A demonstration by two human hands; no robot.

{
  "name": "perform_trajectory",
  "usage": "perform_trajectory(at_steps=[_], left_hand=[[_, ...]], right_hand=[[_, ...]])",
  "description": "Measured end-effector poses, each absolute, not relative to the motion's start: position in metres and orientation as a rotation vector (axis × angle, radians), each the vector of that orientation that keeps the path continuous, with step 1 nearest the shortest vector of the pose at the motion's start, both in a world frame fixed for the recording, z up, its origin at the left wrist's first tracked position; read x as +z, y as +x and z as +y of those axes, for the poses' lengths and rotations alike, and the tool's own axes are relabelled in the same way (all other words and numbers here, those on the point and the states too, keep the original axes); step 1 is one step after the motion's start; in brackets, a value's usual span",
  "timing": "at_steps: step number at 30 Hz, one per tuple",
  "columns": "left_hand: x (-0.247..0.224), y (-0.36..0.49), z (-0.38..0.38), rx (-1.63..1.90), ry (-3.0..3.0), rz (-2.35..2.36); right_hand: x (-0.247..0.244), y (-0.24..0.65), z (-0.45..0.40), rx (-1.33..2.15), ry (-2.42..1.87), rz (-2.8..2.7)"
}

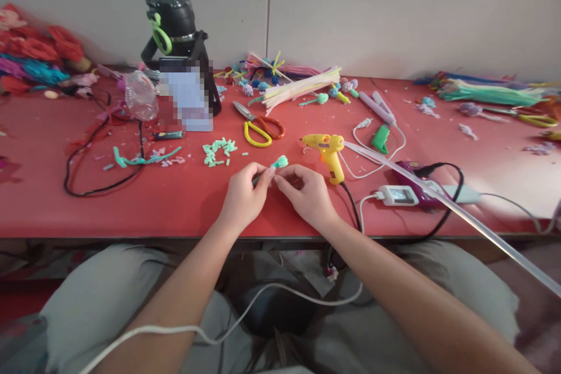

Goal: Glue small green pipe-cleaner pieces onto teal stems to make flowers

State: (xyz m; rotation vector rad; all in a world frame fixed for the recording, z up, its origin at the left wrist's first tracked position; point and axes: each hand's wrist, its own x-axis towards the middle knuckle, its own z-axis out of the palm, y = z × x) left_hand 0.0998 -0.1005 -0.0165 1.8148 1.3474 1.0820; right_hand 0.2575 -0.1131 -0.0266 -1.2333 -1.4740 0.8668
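Between the fingertips of both hands, just above the red table, is a small mint-green pipe-cleaner flower [279, 162]. My left hand [246, 190] is closed on its lower part. The fingers of my right hand [307, 191] pinch at the same spot from the other side; the grip point is partly hidden. A pile of short mint-green pipe-cleaner pieces [218, 152] lies beyond my left hand. Scissors [258, 128] with yellow and orange handles rest behind the flower. A yellow glue gun [326, 155] with a long clear glue stick [456, 210] lies to the right of my right hand.
Farther back are a bundle of pale pipe cleaners [302, 89], a black bottle [173, 23] and a lilac clamp-shaped tool [377, 107]. A purple power strip [416, 184] with cables sits at right. A black cable [68, 169] loops at left. A white cord [263, 289] crosses my lap.
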Motion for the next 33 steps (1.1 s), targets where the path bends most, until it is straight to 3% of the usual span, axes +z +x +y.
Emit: perform_trajectory(at_steps=[23, 33], left_hand=[[-0.013, 0.097, -0.099, 1.076, 1.781, 1.321], [-0.012, 0.078, -0.094, 0.952, 2.225, 1.261]], right_hand=[[-0.022, 0.264, -0.115, 0.837, -1.229, -1.542], [-0.008, 0.296, -0.104, 0.641, -1.181, -1.781]])
